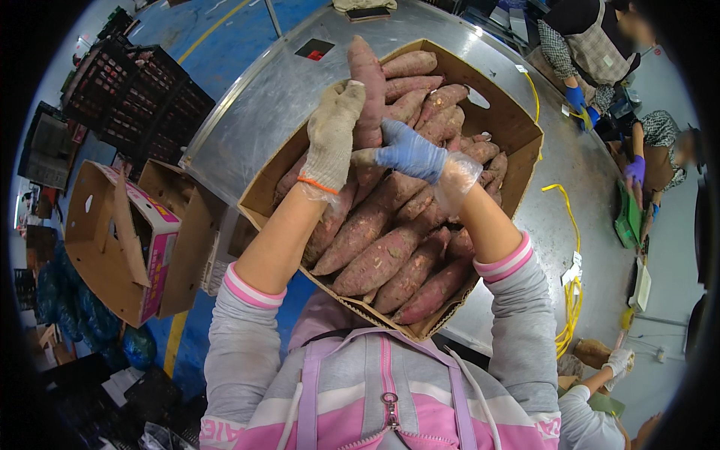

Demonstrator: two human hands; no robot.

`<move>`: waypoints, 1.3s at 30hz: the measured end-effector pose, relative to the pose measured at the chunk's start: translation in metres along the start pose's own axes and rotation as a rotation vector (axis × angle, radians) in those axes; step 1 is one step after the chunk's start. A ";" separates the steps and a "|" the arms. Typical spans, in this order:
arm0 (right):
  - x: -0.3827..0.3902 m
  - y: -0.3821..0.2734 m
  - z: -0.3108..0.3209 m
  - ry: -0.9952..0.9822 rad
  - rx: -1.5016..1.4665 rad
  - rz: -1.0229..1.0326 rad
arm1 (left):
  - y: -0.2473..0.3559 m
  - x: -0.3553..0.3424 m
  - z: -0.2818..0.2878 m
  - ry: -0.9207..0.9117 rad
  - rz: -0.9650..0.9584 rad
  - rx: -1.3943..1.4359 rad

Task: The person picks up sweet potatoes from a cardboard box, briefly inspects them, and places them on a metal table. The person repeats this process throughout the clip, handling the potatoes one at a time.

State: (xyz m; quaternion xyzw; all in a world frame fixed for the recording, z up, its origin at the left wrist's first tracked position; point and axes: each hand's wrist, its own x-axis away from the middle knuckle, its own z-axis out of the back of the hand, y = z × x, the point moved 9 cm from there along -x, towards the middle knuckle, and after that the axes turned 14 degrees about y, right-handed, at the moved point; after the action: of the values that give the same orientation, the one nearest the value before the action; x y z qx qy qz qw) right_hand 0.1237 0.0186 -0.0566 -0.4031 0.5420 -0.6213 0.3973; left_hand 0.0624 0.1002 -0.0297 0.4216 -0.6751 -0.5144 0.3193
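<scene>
A long, reddish-purple sweet potato [365, 64] stands lengthwise above the far left part of an open cardboard box [517, 139]. Wrapped around its left side is my left hand [334, 124], in a beige knit glove with an orange cuff edge. My right hand [412, 152], in a blue-coated glove over a clear plastic one, closes on its lower end, the thumb underneath. Beneath both hands, many loose sweet potatoes [381, 261] fill the box, some with soil on their skins. My palms and the held potato's underside are hidden.
The box rests on a metal table [247, 112] with yellow strapping [574, 300] to the right. Opened cartons [101, 240] and black crates [139, 97] stand left. Gloved co-workers [592, 45] work along the far right side; another person [596, 416] is at lower right.
</scene>
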 end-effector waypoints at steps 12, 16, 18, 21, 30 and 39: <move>0.090 -0.067 0.211 0.674 -0.572 0.137 | 0.005 0.032 -0.027 -0.292 -0.562 -1.204; 0.196 0.053 0.366 1.112 -0.292 0.055 | 0.000 0.053 -0.045 -0.430 -0.559 -1.464; 0.253 0.120 0.414 1.343 -0.190 -0.038 | -0.005 0.061 -0.039 -0.471 -0.556 -1.551; 0.354 0.263 0.510 1.564 0.294 -0.461 | -0.005 0.072 -0.031 -0.489 -0.348 -1.611; 0.425 0.297 0.613 1.514 1.000 -0.693 | -0.020 0.071 0.017 -0.302 -0.339 -1.442; 0.290 0.118 0.523 1.329 0.758 0.172 | -0.007 0.027 0.033 -0.297 0.282 -0.443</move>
State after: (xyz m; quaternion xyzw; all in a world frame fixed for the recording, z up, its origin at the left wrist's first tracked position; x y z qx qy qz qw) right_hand 0.5131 -0.4468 -0.1076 0.2623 0.4464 -0.8430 0.1460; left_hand 0.0234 0.0892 -0.0455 0.1637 -0.6376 -0.6558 0.3697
